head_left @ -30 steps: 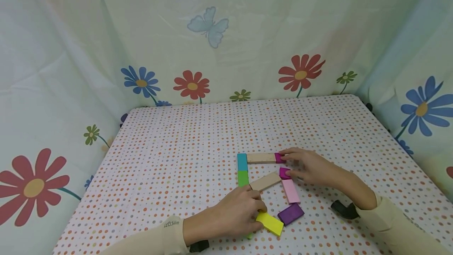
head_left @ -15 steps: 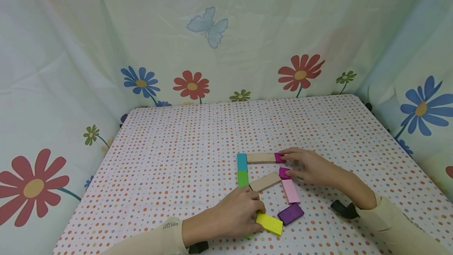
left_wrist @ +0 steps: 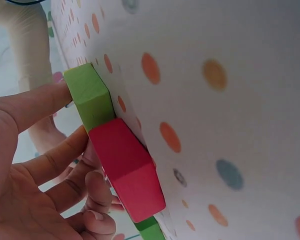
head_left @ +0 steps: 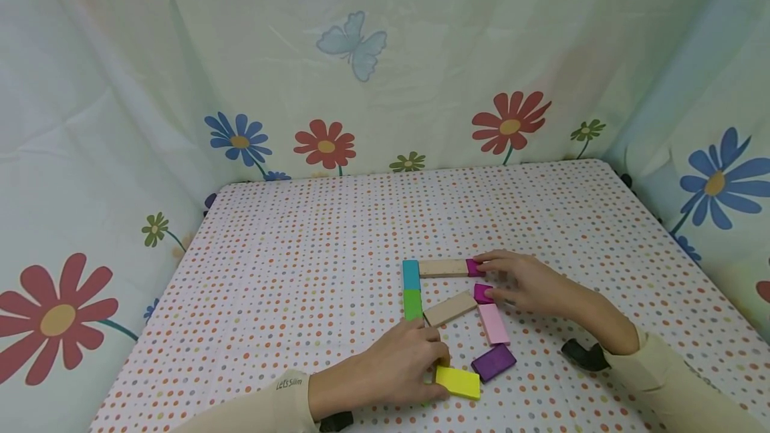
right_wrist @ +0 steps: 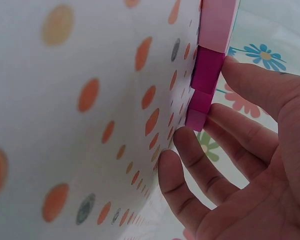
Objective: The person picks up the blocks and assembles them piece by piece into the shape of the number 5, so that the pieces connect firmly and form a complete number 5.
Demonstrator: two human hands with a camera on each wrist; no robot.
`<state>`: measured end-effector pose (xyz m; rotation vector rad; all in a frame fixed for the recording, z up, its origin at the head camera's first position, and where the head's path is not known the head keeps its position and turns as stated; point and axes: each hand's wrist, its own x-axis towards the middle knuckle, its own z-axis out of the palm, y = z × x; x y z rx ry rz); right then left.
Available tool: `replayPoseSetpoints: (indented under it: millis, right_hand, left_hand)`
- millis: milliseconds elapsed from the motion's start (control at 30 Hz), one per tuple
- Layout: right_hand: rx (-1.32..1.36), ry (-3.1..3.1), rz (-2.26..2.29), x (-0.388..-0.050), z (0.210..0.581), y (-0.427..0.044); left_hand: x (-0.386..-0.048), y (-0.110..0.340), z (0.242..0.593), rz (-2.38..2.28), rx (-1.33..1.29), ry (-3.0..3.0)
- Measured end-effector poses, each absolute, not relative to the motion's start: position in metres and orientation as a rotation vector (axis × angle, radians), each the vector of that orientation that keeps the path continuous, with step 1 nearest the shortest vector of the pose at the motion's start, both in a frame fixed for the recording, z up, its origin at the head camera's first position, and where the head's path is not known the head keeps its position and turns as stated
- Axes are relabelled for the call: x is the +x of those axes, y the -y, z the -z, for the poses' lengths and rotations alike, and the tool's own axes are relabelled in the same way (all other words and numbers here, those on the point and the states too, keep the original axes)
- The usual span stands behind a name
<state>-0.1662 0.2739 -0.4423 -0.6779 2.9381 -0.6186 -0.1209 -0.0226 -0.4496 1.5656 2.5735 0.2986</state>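
Observation:
Near the table's front, my left hand [head_left: 400, 366] pinches the left end of a yellow block [head_left: 458, 383] between thumb and fingers. In the left wrist view, a lime green block [left_wrist: 90, 95] and a red block [left_wrist: 125, 165] lie end to end beside those fingers; the yellow one is mostly hidden. My right hand [head_left: 529, 282] has its index finger on the upper magenta block [head_left: 472, 267] and its thumb on the lower magenta block [head_left: 482, 293], which lie slightly apart. A pink block [head_left: 494, 324] touches the lower magenta one.
A blue block [head_left: 411, 275] and a green block [head_left: 413, 304] form the left side of the outline. Two plain wooden blocks run rightward, one straight [head_left: 443, 268], one slanted [head_left: 450, 309]. A purple block [head_left: 494, 363] lies between pink and yellow. Spotted cloth [head_left: 301, 252] covers the table.
The yellow block has turned in my left hand, from slanting down to the right to lying nearly level, its right end a little farther from the purple block. My right hand stays put.

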Motion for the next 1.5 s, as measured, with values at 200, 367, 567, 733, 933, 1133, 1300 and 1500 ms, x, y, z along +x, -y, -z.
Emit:
replayPoseSetpoints:
  millis: [200,367,567,733,933,1133,1300,1500]
  right_hand:
    - [-0.667,-2.937,0.608,-0.167,0.442,-0.273]
    - [-0.664,-2.926,0.597,-0.167,0.442,-0.273]
    - [-0.664,-2.924,0.598,-0.167,0.443,-0.274]
    - [-0.653,-2.924,0.598,-0.167,0.444,-0.274]
    - [-0.662,-2.928,0.598,-0.167,0.444,-0.274]
    - [-0.677,-2.926,0.604,-0.167,0.443,-0.274]
    - [-0.665,-2.918,0.616,-0.167,0.442,-0.275]
    - [-0.703,-2.918,0.656,-0.168,0.442,-0.273]
  left_hand:
    - [-0.120,0.023,0.450,-0.294,1.574,-2.572]
    - [-0.119,0.023,0.452,-0.284,1.576,-2.577]
    - [-0.118,0.023,0.453,-0.288,1.593,-2.575]
    - [-0.117,0.022,0.452,-0.286,1.561,-2.553]
    - [-0.118,0.021,0.449,-0.303,1.538,-2.547]
    - [-0.119,0.010,0.439,-0.323,1.563,-2.653]
    - [-0.116,-0.008,0.432,-0.236,1.529,-2.701]
    - [-0.114,-0.028,0.435,-0.054,1.480,-2.705]
